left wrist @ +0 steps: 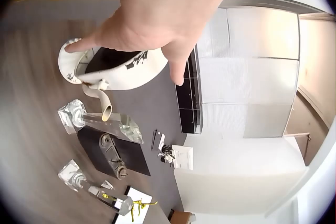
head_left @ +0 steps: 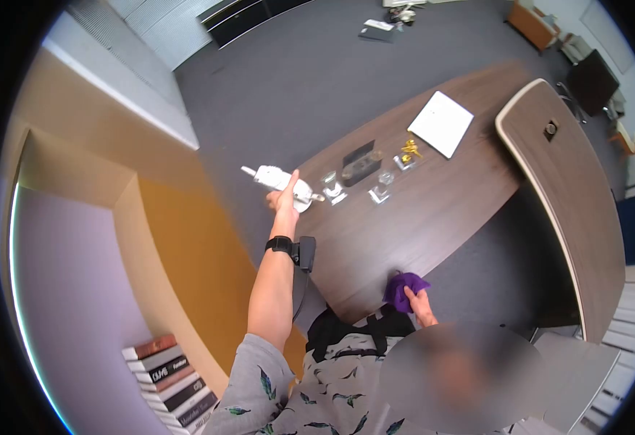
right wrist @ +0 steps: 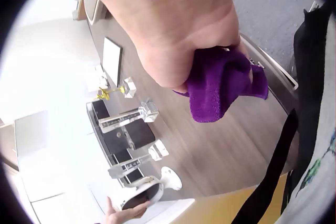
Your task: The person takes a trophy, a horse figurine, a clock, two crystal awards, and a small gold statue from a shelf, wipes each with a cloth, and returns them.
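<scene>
At the table's left end, my left hand [head_left: 285, 199] holds a white ornament [head_left: 274, 176] by its body, with the thumb stretched out. In the left wrist view this white ornament [left wrist: 139, 77] has a round foot, a dark hollow, black markings and a curved cream spout; some fingers are hidden. My right hand [head_left: 420, 304] grips a bunched purple cloth [head_left: 402, 288] close to the table's near edge. Folds of the purple cloth [right wrist: 212, 90] hang out below the fingers in the right wrist view. Nearest the ornament stands a clear glass trophy [head_left: 333, 190].
A second glass trophy [head_left: 381, 188], a dark plaque [head_left: 361, 163], a gold figure [head_left: 411, 147] on a clear base and a white folder [head_left: 440, 123] are on the wooden table [head_left: 375, 239]. Stacked books [head_left: 169, 377] sit at lower left. A curved desk [head_left: 571, 174] stands at right.
</scene>
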### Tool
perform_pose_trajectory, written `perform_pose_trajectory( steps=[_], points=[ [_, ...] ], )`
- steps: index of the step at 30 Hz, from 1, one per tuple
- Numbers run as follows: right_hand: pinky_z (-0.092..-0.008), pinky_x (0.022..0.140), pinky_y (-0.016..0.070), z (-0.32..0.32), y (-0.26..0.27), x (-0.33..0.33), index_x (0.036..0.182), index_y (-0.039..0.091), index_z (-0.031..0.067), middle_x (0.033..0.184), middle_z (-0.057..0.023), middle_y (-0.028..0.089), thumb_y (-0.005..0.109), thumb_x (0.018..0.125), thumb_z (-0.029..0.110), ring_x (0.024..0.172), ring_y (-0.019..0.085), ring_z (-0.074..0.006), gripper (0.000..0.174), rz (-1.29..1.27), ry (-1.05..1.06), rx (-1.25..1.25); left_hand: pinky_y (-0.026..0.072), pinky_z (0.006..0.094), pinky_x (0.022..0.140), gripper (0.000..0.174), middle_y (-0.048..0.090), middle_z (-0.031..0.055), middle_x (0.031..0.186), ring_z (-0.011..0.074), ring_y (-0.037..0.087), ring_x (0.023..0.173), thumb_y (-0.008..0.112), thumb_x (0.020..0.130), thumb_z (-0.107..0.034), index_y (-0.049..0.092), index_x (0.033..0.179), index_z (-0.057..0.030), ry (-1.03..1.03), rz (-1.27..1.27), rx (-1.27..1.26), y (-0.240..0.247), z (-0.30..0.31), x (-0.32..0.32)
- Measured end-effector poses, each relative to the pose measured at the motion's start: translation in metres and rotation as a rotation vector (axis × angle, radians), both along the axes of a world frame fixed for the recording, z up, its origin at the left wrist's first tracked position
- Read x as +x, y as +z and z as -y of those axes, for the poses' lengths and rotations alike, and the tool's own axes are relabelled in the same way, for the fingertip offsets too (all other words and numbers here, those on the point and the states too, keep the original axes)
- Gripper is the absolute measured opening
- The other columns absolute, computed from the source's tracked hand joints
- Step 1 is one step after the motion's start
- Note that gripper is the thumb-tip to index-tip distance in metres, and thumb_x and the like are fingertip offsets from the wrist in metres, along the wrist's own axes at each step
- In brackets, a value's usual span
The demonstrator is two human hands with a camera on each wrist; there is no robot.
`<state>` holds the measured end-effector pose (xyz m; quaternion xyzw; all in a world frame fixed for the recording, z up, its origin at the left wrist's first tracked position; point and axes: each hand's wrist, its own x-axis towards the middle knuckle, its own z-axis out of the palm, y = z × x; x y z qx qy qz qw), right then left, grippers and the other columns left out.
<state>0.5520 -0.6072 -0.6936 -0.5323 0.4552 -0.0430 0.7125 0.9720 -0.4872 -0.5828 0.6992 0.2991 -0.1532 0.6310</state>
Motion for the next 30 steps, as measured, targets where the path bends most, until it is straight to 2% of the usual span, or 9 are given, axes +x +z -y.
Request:
perform_pose_trajectory(
  steps=[3,5,8,18,19,21,25,27,30],
  points=[
    [-0.0285,0.083,0.0479,-0.007,0.015,-0.008,0.119,0.053,0.0009,0.106,-0.0055,0.061,0.056,0.091,0.016,0.094,0.058,-0.0139,0.032,-0.012,-0.074,0.038,0.0457,0.0367,0.094,0.103,0.028,0.0241,0.129,0.0283,0.042,0.118,0.091,0.052,-0.026,0.027,0.125,0.0098,0.061,0.078,0.045,-0.022,0.008,0.010],
    [-0.0282,0.082,0.0481,-0.014,0.013,-0.014,0.118,0.054,0.0014,0.105,-0.0051,0.061,0.056,0.091,0.015,0.094,0.058,-0.0132,0.031,-0.037,-0.099,0.023,0.0480,0.0362,0.089,0.088,0.037,0.0226,0.124,0.0271,0.049,0.110,0.088,0.057,-0.017,0.031,0.120,0.0073,0.064,0.137,0.112,-0.034,0.010,0.014],
    [-0.0271,0.083,0.0477,-0.023,0.017,-0.013,0.118,0.054,0.0010,0.105,-0.0048,0.062,0.056,0.091,0.014,0.093,0.058,-0.0129,0.030,0.001,-0.118,0.025,0.0516,0.0352,0.080,0.057,0.054,0.0162,0.105,0.0237,0.060,0.091,0.076,0.067,0.000,0.037,0.108,0.0003,0.078,0.197,-0.216,-0.055,0.004,0.023],
    [-0.0283,0.089,0.0444,-0.025,0.061,0.021,0.122,0.052,-0.0001,0.113,-0.0061,0.060,0.055,0.091,0.012,0.100,0.056,-0.0158,0.033,0.065,-0.004,0.201,0.0535,0.0410,0.079,0.048,0.056,0.0079,0.107,0.0238,0.059,0.098,0.062,0.072,0.005,0.046,0.116,-0.0064,0.046,0.264,-0.420,-0.031,-0.078,-0.032],
    [-0.0283,0.089,0.0444,-0.023,0.068,0.031,0.122,0.052,-0.0001,0.113,-0.0061,0.060,0.055,0.091,0.012,0.100,0.056,-0.0158,0.033,0.068,0.029,0.212,0.0535,0.0410,0.079,0.048,0.056,0.0079,0.107,0.0238,0.059,0.098,0.062,0.072,0.005,0.046,0.116,-0.0064,0.076,0.277,-0.406,-0.031,-0.097,-0.044],
    [-0.0282,0.091,0.0432,-0.020,0.080,0.052,0.124,0.051,0.0005,0.114,-0.0057,0.059,0.054,0.091,0.011,0.102,0.055,-0.0153,0.034,0.123,0.132,0.200,0.0522,0.0563,0.076,0.051,0.055,0.0106,0.111,0.0302,0.059,0.099,0.059,0.075,-0.002,0.041,0.123,-0.0057,-0.042,0.229,-0.527,-0.013,-0.128,-0.078],
    [-0.0292,0.093,0.0415,-0.024,0.125,0.109,0.123,0.051,-0.0006,0.115,-0.0042,0.059,0.054,0.092,0.013,0.105,0.053,-0.0144,0.034,0.336,0.435,0.043,0.0523,0.0549,0.078,0.053,0.053,0.0120,0.116,0.0296,0.058,0.101,0.057,0.076,0.001,0.039,0.125,-0.0060,0.015,0.203,-0.487,0.030,-0.162,-0.157],
    [-0.0303,0.093,0.0413,-0.037,0.144,0.135,0.122,0.051,0.0000,0.113,-0.0073,0.060,0.055,0.091,0.014,0.105,0.053,-0.0167,0.034,0.520,0.630,-0.079,0.0536,0.0485,0.081,0.057,0.053,0.0114,0.115,0.0264,0.058,0.101,0.056,0.075,0.008,0.037,0.127,-0.0058,0.037,0.230,-0.498,0.040,-0.172,-0.194],
    [-0.0359,0.094,0.0402,-0.075,0.192,0.156,0.121,0.052,0.0031,0.123,-0.0145,0.051,0.058,0.085,0.011,0.112,0.051,-0.0278,0.038,0.813,0.962,-0.293,0.0526,0.0392,0.086,0.057,0.052,0.0105,0.117,0.0236,0.057,0.103,0.053,0.075,0.012,0.036,0.128,-0.0042,0.055,0.272,-0.514,0.077,-0.163,-0.257]
  ],
)
